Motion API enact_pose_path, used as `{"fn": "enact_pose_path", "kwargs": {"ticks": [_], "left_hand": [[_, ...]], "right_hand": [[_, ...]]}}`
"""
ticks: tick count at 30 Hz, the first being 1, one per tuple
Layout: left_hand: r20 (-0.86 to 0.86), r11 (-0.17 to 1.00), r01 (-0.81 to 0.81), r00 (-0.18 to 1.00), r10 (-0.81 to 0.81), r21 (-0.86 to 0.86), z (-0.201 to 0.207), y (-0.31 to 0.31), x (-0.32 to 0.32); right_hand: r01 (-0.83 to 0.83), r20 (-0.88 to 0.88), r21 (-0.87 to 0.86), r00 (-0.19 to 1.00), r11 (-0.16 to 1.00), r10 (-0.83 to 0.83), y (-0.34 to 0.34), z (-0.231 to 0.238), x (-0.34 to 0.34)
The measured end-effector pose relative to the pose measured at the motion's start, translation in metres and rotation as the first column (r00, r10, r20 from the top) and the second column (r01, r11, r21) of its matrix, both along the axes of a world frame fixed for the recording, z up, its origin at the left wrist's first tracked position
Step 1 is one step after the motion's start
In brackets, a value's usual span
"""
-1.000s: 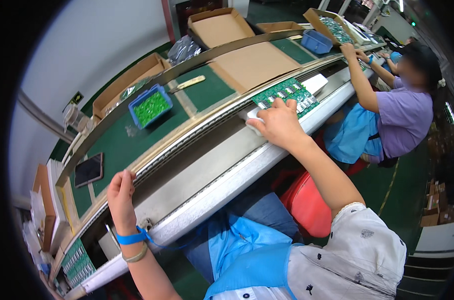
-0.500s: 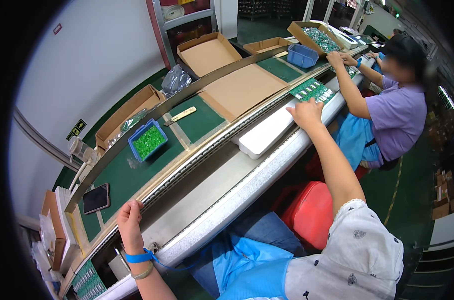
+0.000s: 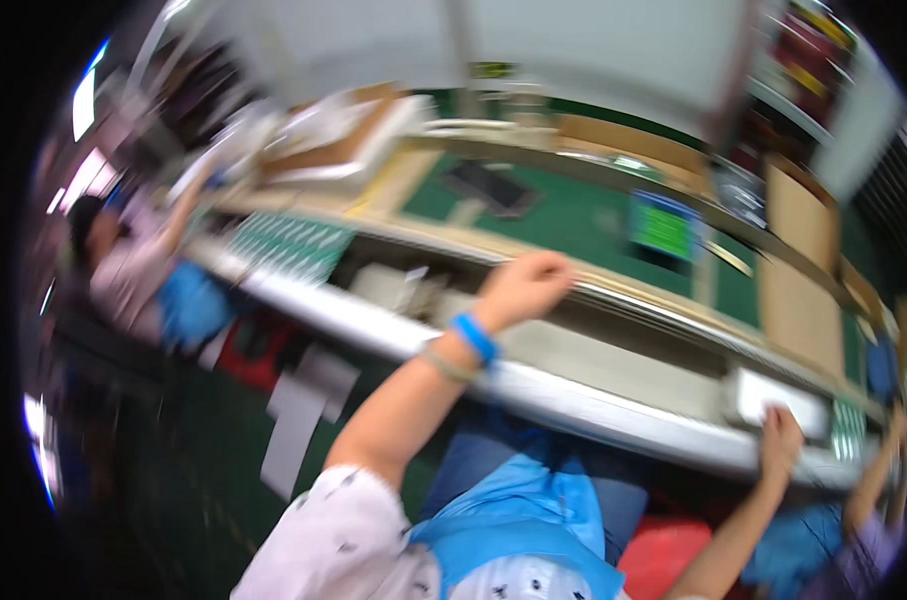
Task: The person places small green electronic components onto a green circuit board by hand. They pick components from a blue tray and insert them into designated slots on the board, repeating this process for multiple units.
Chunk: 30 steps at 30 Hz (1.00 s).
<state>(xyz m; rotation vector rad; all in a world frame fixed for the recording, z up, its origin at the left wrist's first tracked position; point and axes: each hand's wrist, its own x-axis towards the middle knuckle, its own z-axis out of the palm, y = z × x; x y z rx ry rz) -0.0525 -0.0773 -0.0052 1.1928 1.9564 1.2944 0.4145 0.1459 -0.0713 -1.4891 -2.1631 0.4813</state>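
My left hand (image 3: 523,287), with a blue band at its wrist, is curled closed over the rail of the conveyor line (image 3: 613,362); nothing shows in it. Off to the right, my right hand (image 3: 781,442) is at the front edge of a white block (image 3: 748,398). Motion smears its fingers, so their grip is unclear. Just past that block lies a green circuit board (image 3: 848,432). More green circuit boards (image 3: 291,243) sit on the line at the left.
Beyond the rail are a dark phone (image 3: 488,188), a blue bin (image 3: 663,225) of green pieces and a flat cardboard sheet (image 3: 801,315). A co-worker (image 3: 138,265) sits at the left, another (image 3: 873,540) at the right edge. A red stool (image 3: 663,548) is beside me.
The view has swung to the left, bringing the left co-worker and boards into sight. My right hand has come away from the circuit board it was touching.
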Motion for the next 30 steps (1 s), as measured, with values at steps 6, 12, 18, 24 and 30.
{"fn": "enact_pose_path", "kwargs": {"ticks": [6,12,18,24,30], "left_hand": [[-0.495,0.938,-0.202,0.807,0.322,0.280,-0.008,-0.077,-0.044],[-0.754,0.636,-0.720,0.246,0.609,0.279,-0.009,-0.172,-0.131],[-0.870,0.459,-0.883,0.301,0.391,-0.099,-0.017,-0.222,-0.191],[-0.899,0.583,-0.805,0.329,0.290,-0.106,-0.016,-0.213,-0.169],[-0.882,0.768,-0.613,0.447,0.147,-0.183,-0.003,-0.179,-0.092]], "right_hand": [[-0.099,-0.005,-0.056,0.995,0.994,0.099,0.002,0.013,0.000],[-0.123,-0.024,-0.036,0.992,0.992,0.122,0.019,0.007,0.004],[-0.117,0.032,-0.046,0.992,0.992,0.118,0.020,0.007,0.006],[-0.103,0.037,0.074,0.994,0.992,0.100,0.007,0.005,0.003],[-0.029,0.090,0.114,0.996,0.993,0.018,-0.014,0.034,-0.022]]}}
